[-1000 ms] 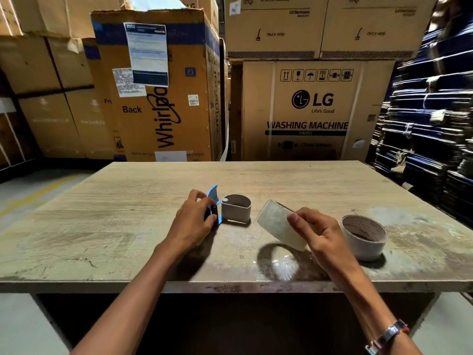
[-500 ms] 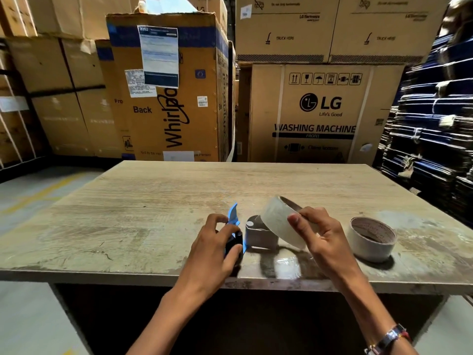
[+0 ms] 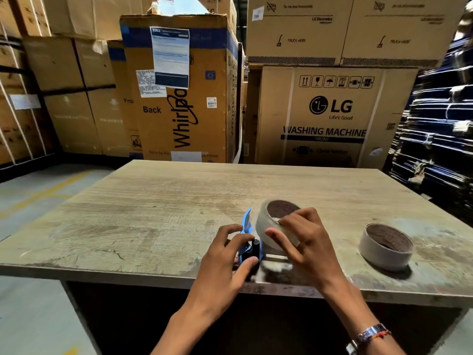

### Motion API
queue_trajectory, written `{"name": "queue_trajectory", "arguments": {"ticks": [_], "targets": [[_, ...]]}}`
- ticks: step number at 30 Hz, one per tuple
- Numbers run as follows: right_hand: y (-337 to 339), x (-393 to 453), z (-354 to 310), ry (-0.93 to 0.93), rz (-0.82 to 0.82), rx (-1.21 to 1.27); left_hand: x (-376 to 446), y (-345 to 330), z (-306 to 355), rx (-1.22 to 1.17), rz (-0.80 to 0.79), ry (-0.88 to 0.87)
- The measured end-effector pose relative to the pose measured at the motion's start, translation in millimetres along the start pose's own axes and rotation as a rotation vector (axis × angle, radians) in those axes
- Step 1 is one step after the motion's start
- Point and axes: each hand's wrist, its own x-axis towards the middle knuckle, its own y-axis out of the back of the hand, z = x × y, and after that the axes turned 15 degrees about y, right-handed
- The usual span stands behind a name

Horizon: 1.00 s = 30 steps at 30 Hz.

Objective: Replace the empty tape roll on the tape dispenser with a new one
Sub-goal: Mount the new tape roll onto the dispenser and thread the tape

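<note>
One tape dispenser (image 3: 247, 242) in left hand (image 3: 225, 262) grip, right hand (image 3: 304, 242) gripping one full roll (image 3: 268, 226), one empty core (image 3: 386, 245)

A warehouse: stacked appliance cartons (image 3: 325, 116) and bundled flat cardboard (image 3: 435, 129) surround a worn table (image 3: 153, 213).

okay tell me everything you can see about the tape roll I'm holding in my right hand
The tape roll is a wide ring of pale, glossy, clear-looking tape wound on a brown cardboard core. It is tilted, its open side facing up and away. The right hand grips its near side, fingers curled over the rim. It sits at the blue tape dispenser, which the left hand holds near the table's front edge.
</note>
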Motion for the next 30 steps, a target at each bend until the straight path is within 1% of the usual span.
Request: {"name": "queue_trajectory", "arguments": {"ticks": [3, 7, 11, 16, 20, 23, 26, 28, 30], "targets": [[-2.4, -0.1, -1.7, 0.033, -0.029, -0.038, -0.2, -2.4, -1.9, -0.022, 0.021, -0.003], [-4.2, -3.9, -5.3, 0.071, -0.159, -0.114, -0.2, -3.8, -3.2, -0.066, 0.041, -0.027], [-5.5, -10.7, -7.8, 0.04, -0.158, -0.134, -0.3, -3.2, -6.4, -0.053, 0.074, -0.021], [-6.6, -14.6, -16.5, 0.061, -0.196, -0.291, 5.9, 0.5, -10.6, -0.03, 0.101, 0.012], [-1.2, -14.1, -24.1, -0.007, -0.22, -0.323, 8.2, 1.8, -13.4, -0.064, 0.097, 0.037], [6.8, -6.6, -28.5, -0.035, -0.176, -0.296, 8.9, 3.5, -15.7, -0.11, 0.111, 0.116], [11.1, 11.6, -26.5, -0.048, -0.158, -0.183, 11.5, 5.1, -15.9, -0.132, 0.099, 0.159], [8.7, 26.7, -23.6, -0.07, -0.228, -0.106, 13.1, 6.7, -14.4, -0.157, 0.075, 0.176], [2.4, 39.2, -20.6, -0.086, -0.339, -0.026, 14.2, 8.3, -13.3, -0.167, 0.059, 0.183]]}}
